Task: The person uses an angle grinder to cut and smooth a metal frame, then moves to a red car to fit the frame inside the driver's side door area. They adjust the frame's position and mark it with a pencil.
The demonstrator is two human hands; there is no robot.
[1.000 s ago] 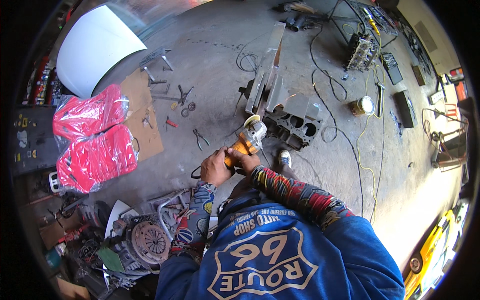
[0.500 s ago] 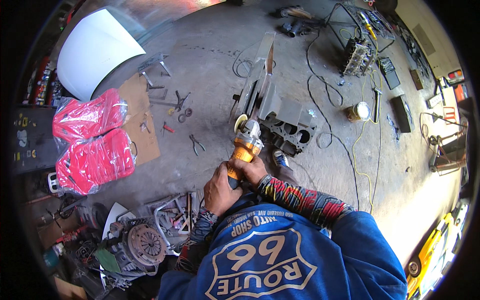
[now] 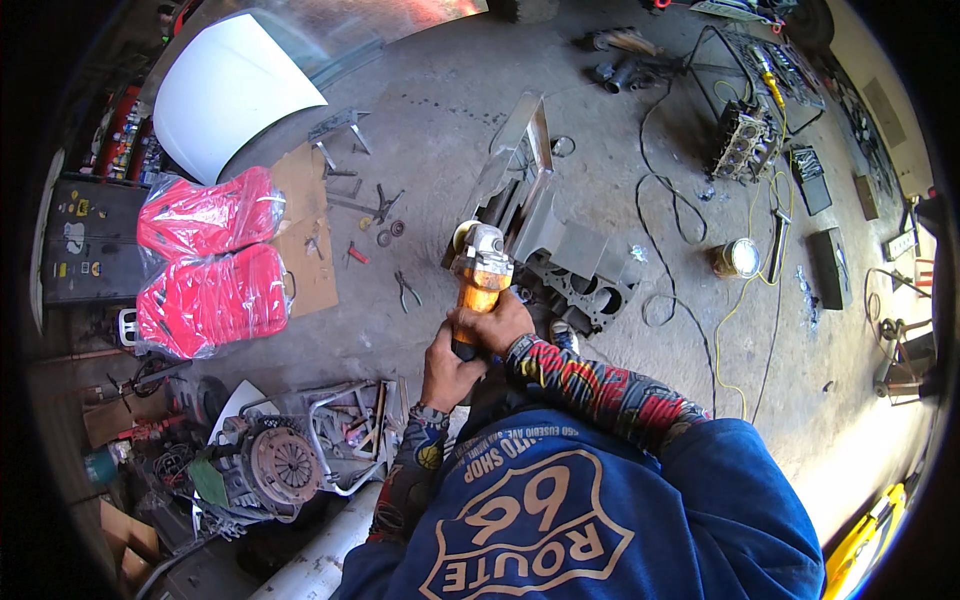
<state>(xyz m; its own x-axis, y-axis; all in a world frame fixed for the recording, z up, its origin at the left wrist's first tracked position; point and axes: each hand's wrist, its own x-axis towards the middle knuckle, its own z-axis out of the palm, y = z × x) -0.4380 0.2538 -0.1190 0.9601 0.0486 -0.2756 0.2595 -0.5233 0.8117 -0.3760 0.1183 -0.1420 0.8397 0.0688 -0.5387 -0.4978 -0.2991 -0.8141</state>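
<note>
My left hand (image 3: 450, 366) is closed round the dark rear end of an orange angle grinder (image 3: 485, 275). Farther forward, my right hand (image 3: 503, 326) wraps its orange body. The grinder's silver head points away from me, and a pale round disc (image 3: 463, 236) shows at its left side. Just beyond lies a long grey metal piece (image 3: 540, 185) with folded edges; whether the disc touches it I cannot tell. An engine block (image 3: 598, 298) with large round bores sits to the right of the grinder, partly under a grey metal plate (image 3: 575, 250).
Pliers (image 3: 408, 289) and small tools lie on the floor at left, beside two plastic-wrapped red seats (image 3: 215, 300). A clutch assembly (image 3: 285, 465) and scrap parts crowd the lower left. Cables (image 3: 657, 240) cross the floor at right, near a round can (image 3: 737, 258).
The view has shifted, so the surroundings sit farther right and mostly lower. Against the metal piece, the grinder has moved left with both hands still on it.
</note>
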